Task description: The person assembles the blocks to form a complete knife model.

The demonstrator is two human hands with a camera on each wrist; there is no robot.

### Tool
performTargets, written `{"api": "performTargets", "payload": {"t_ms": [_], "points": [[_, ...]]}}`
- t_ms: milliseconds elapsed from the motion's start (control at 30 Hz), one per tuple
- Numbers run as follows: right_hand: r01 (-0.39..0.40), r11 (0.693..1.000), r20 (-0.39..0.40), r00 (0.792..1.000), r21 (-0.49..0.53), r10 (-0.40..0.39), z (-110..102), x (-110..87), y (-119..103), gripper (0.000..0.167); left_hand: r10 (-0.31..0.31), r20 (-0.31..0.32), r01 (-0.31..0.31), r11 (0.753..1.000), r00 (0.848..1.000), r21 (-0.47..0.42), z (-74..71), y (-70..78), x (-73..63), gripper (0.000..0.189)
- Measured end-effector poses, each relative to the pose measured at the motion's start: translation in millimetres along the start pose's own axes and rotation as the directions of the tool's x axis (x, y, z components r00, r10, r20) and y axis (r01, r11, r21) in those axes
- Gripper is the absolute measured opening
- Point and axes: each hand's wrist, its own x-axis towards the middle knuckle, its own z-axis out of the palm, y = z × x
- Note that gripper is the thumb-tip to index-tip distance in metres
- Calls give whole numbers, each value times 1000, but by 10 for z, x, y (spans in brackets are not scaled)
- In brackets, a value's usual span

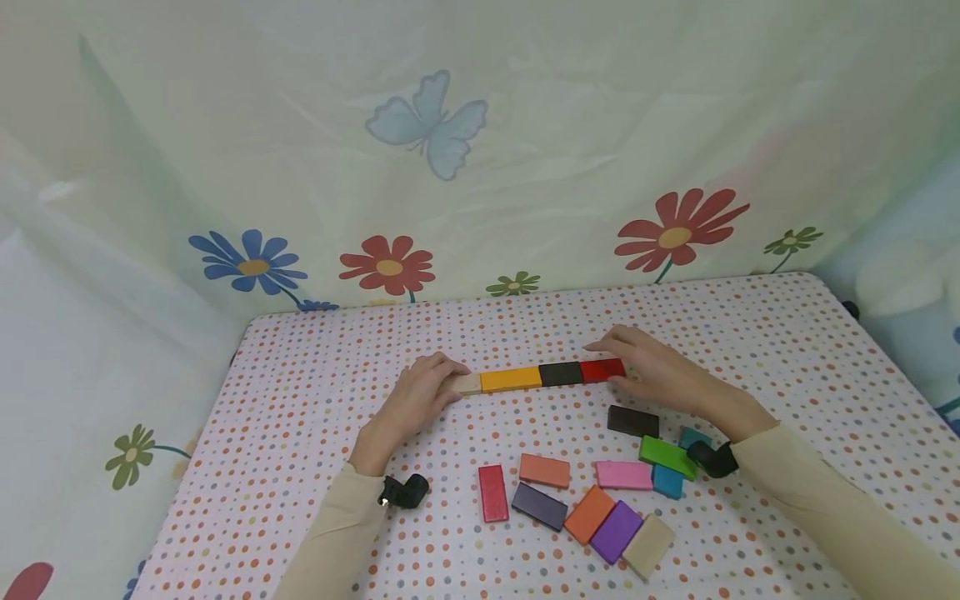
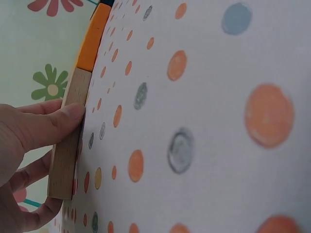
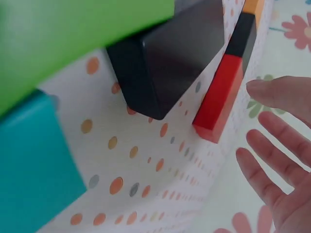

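Note:
A row of blocks runs end to end across the table: a plain wooden block (image 1: 469, 384), a yellow-orange block (image 1: 511, 379), a black block (image 1: 561, 373) and a red block (image 1: 603, 370). At the row's left end my left hand (image 1: 420, 395) grips the wooden block (image 2: 68, 141), thumb on the near side and fingers behind and at its end. My right hand (image 1: 663, 367) hovers by the row's right end. In the right wrist view its fingers (image 3: 272, 155) are spread and hold nothing, beside the red block (image 3: 219, 97).
Nearer me lie loose blocks: dark brown (image 1: 633, 421), green (image 1: 667, 457) on top of blue ones (image 1: 667, 482), pink (image 1: 624, 475), coral (image 1: 544, 471), red (image 1: 493, 493), dark purple (image 1: 539, 507), orange (image 1: 589, 515), purple (image 1: 617, 532) and beige (image 1: 648, 546). A flowered curtain (image 1: 525, 167) hangs behind the table.

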Motion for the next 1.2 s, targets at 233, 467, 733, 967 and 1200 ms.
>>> {"api": "performTargets", "payload": {"t_ms": [233,467,733,967,1200], "points": [[104,995,43,994,1,-104,3,-196,-70,38,2,8,-2,1000,1000,8,-8,-26,-13,32],[74,997,148,986,19,-76,59,-299,-66,35,-3,12,3,1000,1000,13,0,-46,-29,31],[60,998,197,979,-12,-57,83,-351,-76,41,-7,4,7,1000,1000,9,1,-55,-30,31],[68,997,153,986,-27,-63,108,-409,-73,42,-1,-1,1,1000,1000,-3,0,-36,-9,31],[58,998,133,989,5,-58,153,-441,-27,41,0,9,0,1000,1000,-5,5,-5,-1,31]]}}
